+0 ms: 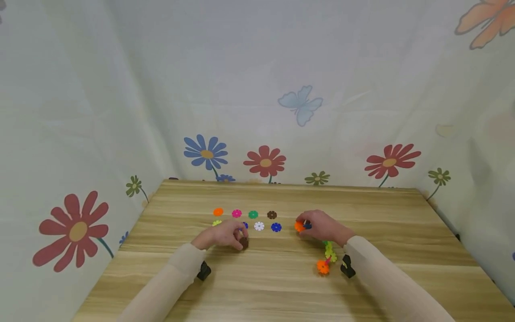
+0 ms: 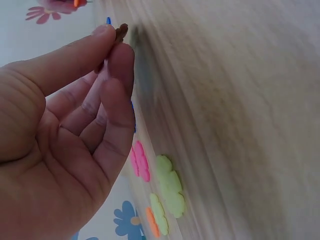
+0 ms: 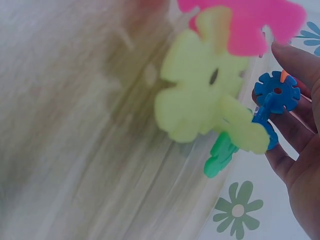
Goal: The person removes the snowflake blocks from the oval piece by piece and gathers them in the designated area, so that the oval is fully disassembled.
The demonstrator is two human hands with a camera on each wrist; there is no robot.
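Observation:
My left hand (image 1: 223, 233) pinches a brown notched flower-shaped disc (image 2: 121, 33) between thumb and fingertips, above the table's middle. To its right, my right hand (image 1: 322, 225) holds a chain of interlocked flower discs by its far end. An orange disc (image 1: 299, 226) shows at those fingertips, with blue discs (image 3: 277, 92) beside it. From there the chain runs back toward the near side through a green disc (image 3: 220, 155), yellow-green discs (image 3: 192, 85) and a pink disc (image 3: 265, 25). Another orange disc (image 1: 322, 267) ends it, below the right wrist. The hands are apart.
Loose discs lie in two rows on the wooden table (image 1: 257, 290). The back row has orange (image 1: 218, 212), pink (image 1: 236, 213), green (image 1: 253, 214) and brown discs (image 1: 272, 214). A white disc (image 1: 259, 226) and a blue disc (image 1: 276, 227) lie in front. Flower-printed cloth (image 1: 257, 89) hangs behind.

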